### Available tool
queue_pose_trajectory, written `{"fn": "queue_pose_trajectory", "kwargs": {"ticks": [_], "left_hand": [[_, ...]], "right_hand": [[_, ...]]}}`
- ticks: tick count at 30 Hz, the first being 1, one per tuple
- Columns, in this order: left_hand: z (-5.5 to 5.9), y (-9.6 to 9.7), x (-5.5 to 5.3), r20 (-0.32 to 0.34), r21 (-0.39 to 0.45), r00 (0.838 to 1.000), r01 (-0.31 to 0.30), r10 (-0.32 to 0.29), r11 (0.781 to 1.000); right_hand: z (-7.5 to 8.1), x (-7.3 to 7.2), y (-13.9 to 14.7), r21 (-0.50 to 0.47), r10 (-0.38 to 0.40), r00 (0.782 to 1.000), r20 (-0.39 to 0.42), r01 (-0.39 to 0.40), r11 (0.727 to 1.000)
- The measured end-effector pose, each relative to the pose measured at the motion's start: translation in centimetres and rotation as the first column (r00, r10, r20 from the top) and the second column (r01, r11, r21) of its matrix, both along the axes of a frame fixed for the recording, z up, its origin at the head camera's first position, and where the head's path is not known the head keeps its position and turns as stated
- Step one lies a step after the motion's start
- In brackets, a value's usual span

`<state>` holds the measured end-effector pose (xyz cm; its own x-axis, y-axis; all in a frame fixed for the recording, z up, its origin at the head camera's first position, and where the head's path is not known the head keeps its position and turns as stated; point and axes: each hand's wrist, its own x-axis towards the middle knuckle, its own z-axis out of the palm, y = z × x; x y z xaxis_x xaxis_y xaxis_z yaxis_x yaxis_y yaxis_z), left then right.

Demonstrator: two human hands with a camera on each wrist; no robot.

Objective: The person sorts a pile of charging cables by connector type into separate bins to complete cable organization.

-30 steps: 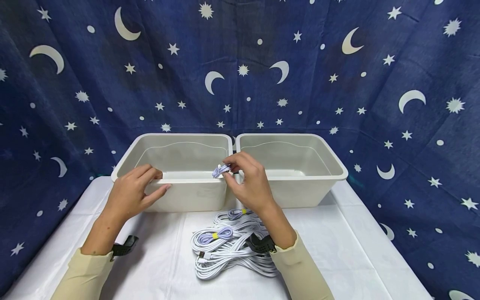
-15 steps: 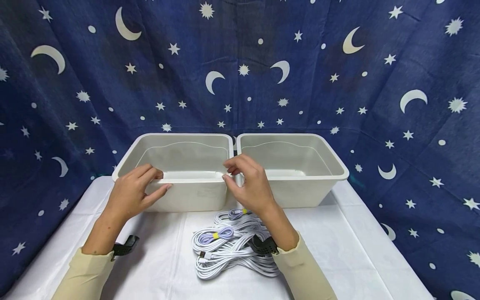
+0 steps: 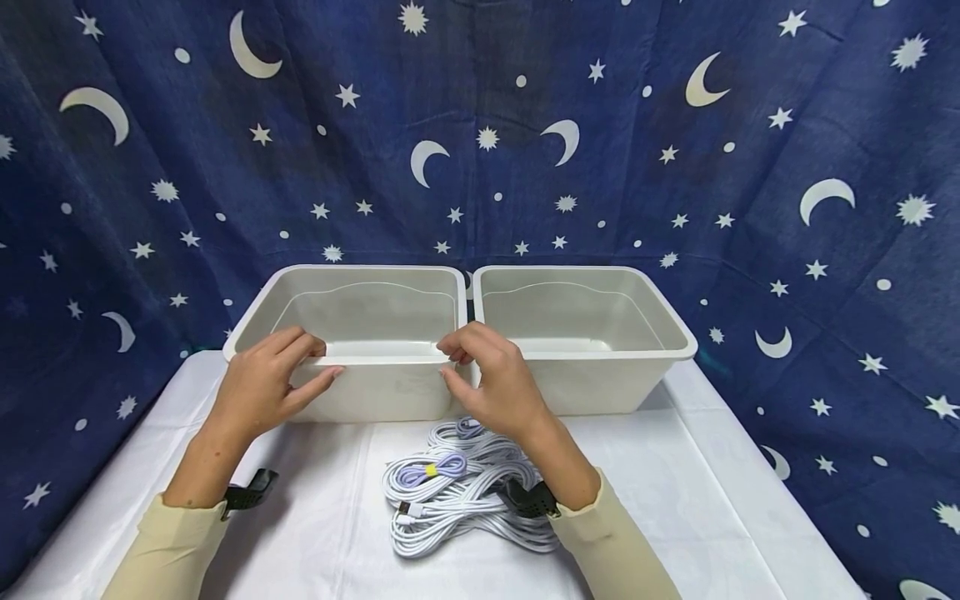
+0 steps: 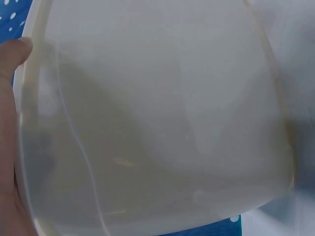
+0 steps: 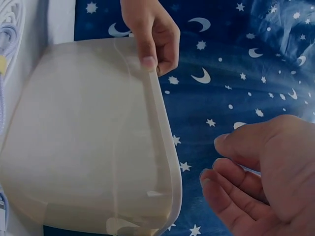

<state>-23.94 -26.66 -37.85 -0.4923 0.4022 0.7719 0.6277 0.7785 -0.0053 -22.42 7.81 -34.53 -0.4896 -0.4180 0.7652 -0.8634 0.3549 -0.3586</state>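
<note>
At the front rim of the left pale grey bin (image 3: 382, 396), my left hand (image 3: 262, 383) grips the edge, fingers over the inside and thumb outside. The right wrist view also shows this hold. My right hand (image 3: 501, 383) hovers by that bin's front right corner, fingers loosely bent and thumb apart, holding nothing. Below it on the table lies a pile of coiled white cables (image 3: 427, 537), with a lilac cable (image 3: 431, 472) tied by a yellow band on top. Another lilac bundle (image 3: 468, 427) is partly behind the right wrist. The left bin's floor is partly hidden by its front wall.
A matching right bin (image 3: 600, 387) stands close beside the left one, a narrow gap between them. Both sit at the back of a table with a white cloth (image 3: 315, 517), against a dark blue star-and-moon curtain (image 3: 480, 100).
A second ago my right hand pinched a small lilac cable bundle over the left bin; it has let go, and the bundle is out of sight. That hand has dropped slightly. The left stays put.
</note>
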Motion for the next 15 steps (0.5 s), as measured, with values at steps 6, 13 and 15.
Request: {"fn": "queue_pose_trajectory", "kwargs": {"ticks": [6,13,15], "left_hand": [[-0.1,-0.1,0.0,0.005,0.002,1.0,-0.006,0.006,1.0],[0.0,-0.1,0.0,0.005,0.002,1.0,0.0,0.0,1.0],[0.0,-0.1,0.1,0.003,0.003,1.0,0.002,-0.002,1.0]], "right_hand": [[-0.7,0.6,0.0,0.094,-0.007,1.0,0.005,0.006,0.996],[-1.7,1.2,-0.1,0.169,-0.007,1.0,-0.005,0.008,0.986],[-1.9,1.3,-0.2,0.186,-0.007,1.0,-0.014,0.009,0.983]]}}
